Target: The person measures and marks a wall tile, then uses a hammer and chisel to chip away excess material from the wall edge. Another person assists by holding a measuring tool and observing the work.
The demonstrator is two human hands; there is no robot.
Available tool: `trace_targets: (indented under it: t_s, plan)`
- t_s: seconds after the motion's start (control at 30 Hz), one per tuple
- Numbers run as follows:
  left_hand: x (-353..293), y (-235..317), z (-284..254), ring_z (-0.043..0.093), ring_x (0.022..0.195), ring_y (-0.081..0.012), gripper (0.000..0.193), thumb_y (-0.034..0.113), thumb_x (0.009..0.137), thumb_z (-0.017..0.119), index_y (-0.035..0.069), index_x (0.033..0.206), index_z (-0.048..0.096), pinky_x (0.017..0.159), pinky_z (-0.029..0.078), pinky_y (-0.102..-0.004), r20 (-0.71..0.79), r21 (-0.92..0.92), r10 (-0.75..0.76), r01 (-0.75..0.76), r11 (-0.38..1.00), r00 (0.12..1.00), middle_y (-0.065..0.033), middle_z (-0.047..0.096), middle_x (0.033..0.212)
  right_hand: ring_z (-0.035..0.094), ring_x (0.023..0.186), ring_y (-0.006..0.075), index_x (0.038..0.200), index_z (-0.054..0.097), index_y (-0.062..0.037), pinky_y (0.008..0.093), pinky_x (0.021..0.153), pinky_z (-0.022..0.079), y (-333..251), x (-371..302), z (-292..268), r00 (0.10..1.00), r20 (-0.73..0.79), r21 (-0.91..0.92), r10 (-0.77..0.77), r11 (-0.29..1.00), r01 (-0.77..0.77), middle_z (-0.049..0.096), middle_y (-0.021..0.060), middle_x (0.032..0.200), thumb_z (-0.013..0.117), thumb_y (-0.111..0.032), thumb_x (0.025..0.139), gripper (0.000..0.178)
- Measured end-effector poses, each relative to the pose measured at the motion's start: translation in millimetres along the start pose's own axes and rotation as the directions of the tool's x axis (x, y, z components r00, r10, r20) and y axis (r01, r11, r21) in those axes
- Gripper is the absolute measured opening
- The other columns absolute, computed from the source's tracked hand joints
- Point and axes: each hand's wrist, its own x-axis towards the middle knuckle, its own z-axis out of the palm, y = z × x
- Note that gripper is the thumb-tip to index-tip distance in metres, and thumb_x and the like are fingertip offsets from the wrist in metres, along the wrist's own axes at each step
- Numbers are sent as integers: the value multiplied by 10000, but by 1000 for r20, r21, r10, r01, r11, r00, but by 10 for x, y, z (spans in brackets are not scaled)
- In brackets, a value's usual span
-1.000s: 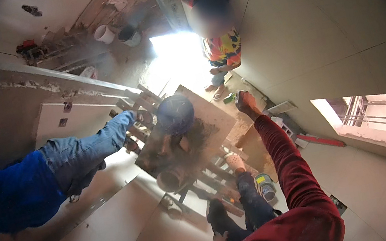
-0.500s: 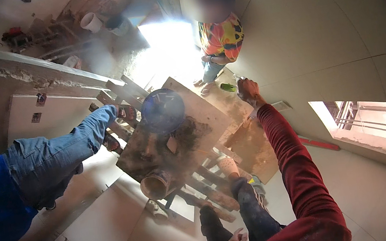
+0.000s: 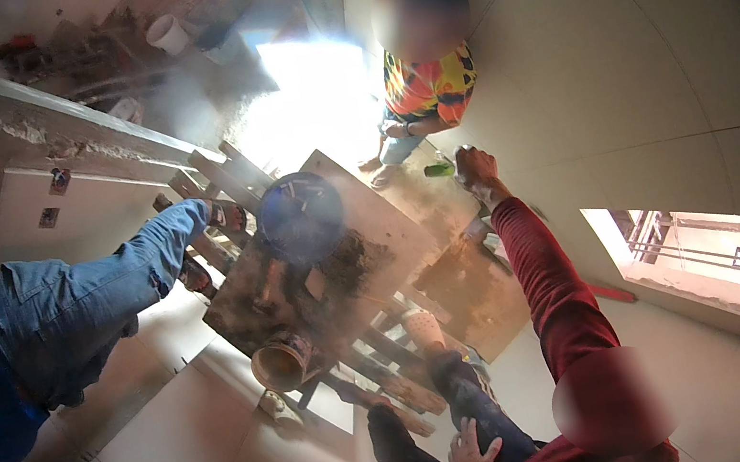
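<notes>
The person's right hand is stretched out on a red-sleeved arm toward one o'clock. It lies just beside a small green object at the far edge of a mortar-stained wooden board. At this size it cannot be told whether the fingers grip the green object or only touch it. The left hand is at six o'clock, released, its fingers spread flat on the person's own dark-trousered thigh.

On the board, at about eleven o'clock from the centre, stands a blue bucket. A round brown pot lies tilted at the board's near corner, toward seven o'clock. A co-worker's leg in jeans comes in from nine o'clock, and another person in an orange-and-yellow shirt is at twelve.

The step in hand looks like a reach for the green object. Any lift would call for a sure grip first, as it sits at the board's edge.
</notes>
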Motion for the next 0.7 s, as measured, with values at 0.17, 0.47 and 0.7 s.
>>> trace_targets:
  t_s: [0.17,0.47,0.7]
  plan:
    - [377,104,-206,465,1177,-483,872,627,833,544,76,1467,308,1011,383,-502,58,32,-113,111,993,992,-213,265,1528,679,887,316,958,638,-52,435,751,549,-91,-27,-105,994,-105,-17,-28,999,27,681,149,974,587,-167,787,212]
    - [345,-765,242,599,1132,-324,555,417,929,545,46,1339,507,939,456,-393,-67,-529,-287,210,822,955,-227,595,1243,680,860,356,943,646,-56,463,753,545,95,-60,-44,991,-133,33,-9,999,13,685,184,947,518,-167,845,196]
    - [-96,-1195,502,671,902,-233,573,413,917,554,10,1323,523,841,494,-341,235,-414,-318,390,822,919,-197,687,1015,680,876,337,961,649,-91,452,750,541,179,-31,55,992,-117,105,50,994,-37,685,156,975,520,-192,844,201]
